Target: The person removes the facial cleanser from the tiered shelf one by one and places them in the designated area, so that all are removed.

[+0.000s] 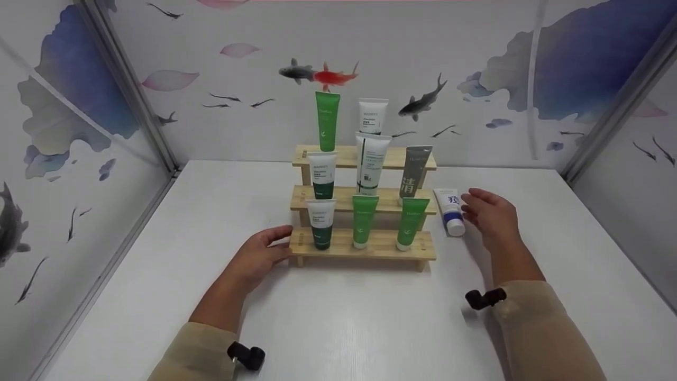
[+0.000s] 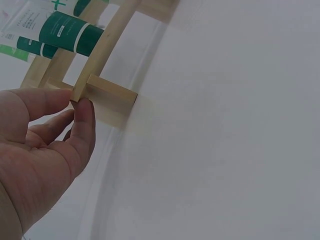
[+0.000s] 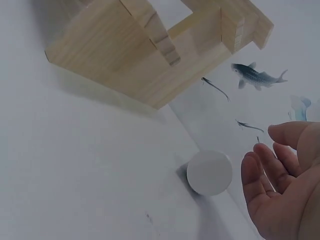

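My left hand [image 1: 263, 253] pinches the left end of the bottom step of a three-tier wooden stand [image 1: 370, 237]; in the left wrist view, thumb and fingertips close on the board's corner. My right hand [image 1: 492, 214] hovers beside a white tube with a blue band [image 1: 448, 203], which lies on the table right of the stand. Its fingers are loosely bent, and in the right wrist view nothing sits between them. Only the tube's round white cap [image 3: 209, 172] shows there, apart from the fingers. A white and dark green tube [image 2: 70, 32] stands near my left hand.
Upright tubes fill the tiers: a green tube [image 1: 328, 120] at the top, a striped white tube [image 1: 372, 164] and a grey tube [image 1: 415, 172] in the middle, green tubes below. Printed walls with metal posts enclose the white table [image 1: 338, 323].
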Available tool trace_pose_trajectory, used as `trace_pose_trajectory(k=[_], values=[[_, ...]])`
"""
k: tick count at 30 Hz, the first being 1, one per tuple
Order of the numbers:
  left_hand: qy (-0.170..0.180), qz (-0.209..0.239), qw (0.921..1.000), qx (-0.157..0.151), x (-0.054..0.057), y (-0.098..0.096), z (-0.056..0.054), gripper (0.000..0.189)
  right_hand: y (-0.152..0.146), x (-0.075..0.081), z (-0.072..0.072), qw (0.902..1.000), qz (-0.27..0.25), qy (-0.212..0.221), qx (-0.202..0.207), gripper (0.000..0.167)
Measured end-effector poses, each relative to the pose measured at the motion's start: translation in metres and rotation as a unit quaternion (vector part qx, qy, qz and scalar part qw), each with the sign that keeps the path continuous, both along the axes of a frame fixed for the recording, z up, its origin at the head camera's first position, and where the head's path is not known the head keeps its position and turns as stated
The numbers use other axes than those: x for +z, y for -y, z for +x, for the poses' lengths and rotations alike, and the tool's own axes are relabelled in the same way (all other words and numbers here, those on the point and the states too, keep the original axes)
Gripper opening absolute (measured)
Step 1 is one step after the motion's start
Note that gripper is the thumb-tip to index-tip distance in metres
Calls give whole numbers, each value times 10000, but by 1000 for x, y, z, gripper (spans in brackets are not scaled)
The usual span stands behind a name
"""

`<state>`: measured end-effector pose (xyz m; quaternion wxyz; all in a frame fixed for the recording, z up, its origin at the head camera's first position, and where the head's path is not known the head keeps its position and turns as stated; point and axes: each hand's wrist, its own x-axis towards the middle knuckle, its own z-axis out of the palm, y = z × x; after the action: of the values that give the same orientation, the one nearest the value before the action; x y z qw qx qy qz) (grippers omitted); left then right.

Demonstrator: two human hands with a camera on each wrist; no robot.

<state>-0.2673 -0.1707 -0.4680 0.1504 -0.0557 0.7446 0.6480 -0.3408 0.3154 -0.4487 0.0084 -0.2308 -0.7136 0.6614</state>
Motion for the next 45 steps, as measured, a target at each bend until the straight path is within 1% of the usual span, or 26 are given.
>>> trace_pose_trajectory(k=[7,12,16,18,21,26,29,34,40,45], values=[[-81,26,10000,-18,0,0,-1,55,18,16,5,9986,53,-523,61,52],[-22,20,10000,3,1,-1,-1,55,28,26,8,9967,-62,-780,198,51],[17,19,10000,25,0,-1,-2,54,37,38,8,9945,-56,-994,321,49],[37,5,10000,35,0,-1,-2,54,41,46,9,9932,45,-1093,388,48],[53,-50,10000,18,0,-1,-2,54,45,60,9,9907,45,-1281,456,47],[53,-9,10000,38,1,-2,-2,54,51,86,7,9854,120,-1571,649,47],[88,4,9999,65,1,-2,-2,54,55,102,6,9803,210,-1814,758,47],[46,-42,9999,100,0,-1,-1,53,64,127,2,9692,59,-2239,1028,47],[-39,-29,10000,70,-2,-1,-2,54,80,154,-8,9596,-148,-2434,1401,49],[-44,-22,10000,65,-1,-2,-2,54,95,175,-16,9530,-212,-2407,1829,47]])
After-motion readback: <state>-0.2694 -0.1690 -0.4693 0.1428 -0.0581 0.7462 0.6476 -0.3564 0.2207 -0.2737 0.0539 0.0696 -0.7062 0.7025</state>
